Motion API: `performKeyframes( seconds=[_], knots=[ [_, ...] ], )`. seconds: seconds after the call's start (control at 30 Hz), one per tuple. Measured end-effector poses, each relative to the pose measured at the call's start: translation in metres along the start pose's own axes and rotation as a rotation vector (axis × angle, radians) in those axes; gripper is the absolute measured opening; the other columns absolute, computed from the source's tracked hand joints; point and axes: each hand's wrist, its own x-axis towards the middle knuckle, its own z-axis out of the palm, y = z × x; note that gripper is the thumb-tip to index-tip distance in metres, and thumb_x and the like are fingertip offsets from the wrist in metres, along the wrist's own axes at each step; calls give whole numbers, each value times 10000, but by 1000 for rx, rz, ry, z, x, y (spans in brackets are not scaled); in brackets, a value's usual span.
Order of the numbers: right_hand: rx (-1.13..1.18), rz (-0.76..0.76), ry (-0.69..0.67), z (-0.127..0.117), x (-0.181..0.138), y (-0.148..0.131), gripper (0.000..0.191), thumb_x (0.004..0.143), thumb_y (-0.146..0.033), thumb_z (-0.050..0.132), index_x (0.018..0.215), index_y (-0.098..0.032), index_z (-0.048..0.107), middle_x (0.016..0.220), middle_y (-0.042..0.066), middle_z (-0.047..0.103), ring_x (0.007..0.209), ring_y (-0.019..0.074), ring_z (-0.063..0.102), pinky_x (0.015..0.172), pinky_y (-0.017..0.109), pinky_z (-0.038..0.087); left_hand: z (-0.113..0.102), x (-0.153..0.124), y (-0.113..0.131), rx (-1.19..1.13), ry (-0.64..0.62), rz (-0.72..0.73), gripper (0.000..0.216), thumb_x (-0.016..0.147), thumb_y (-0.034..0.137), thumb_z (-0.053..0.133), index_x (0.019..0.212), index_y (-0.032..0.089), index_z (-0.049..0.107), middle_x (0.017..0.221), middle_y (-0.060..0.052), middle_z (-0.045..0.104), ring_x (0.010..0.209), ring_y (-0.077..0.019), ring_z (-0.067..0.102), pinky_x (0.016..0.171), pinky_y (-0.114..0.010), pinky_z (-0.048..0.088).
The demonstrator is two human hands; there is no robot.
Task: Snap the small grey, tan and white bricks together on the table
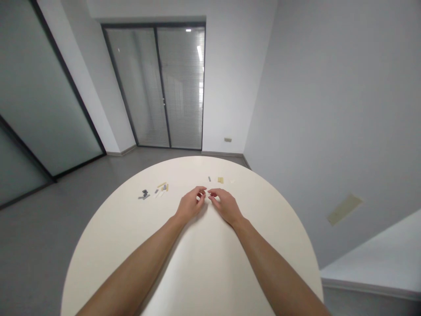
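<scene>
My left hand and my right hand face each other over the middle of a round white table. Both have curled fingers, with thumb and fingertips brought close together. A small whitish piece seems to show between the two sets of fingertips, too small to name. Just beyond my right hand lie a yellow piece, a small grey strip and a faint white piece. Left of my left hand are scattered yellow, white and grey strips and a cluster of dark grey pieces.
The table's curved far edge stands before a glass double door with dark frames. A plain wall rises on the right, with a beige patch on it. Frosted panels stand at the left.
</scene>
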Motion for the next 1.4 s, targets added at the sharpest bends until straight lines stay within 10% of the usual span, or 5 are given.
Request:
performKeyframes(
  seconds=[1.4],
  knots=[
    [20,47,-24,-1,-3,-3,236,816,-276,697,1025,-235,595,960,15,673,887,182,615,806,306,461,2,4,-5,-120,-50,-39,249,926,348,517,1051,220,689,1000,-39,738,860,-168,665,766,-279,526]
  ],
)
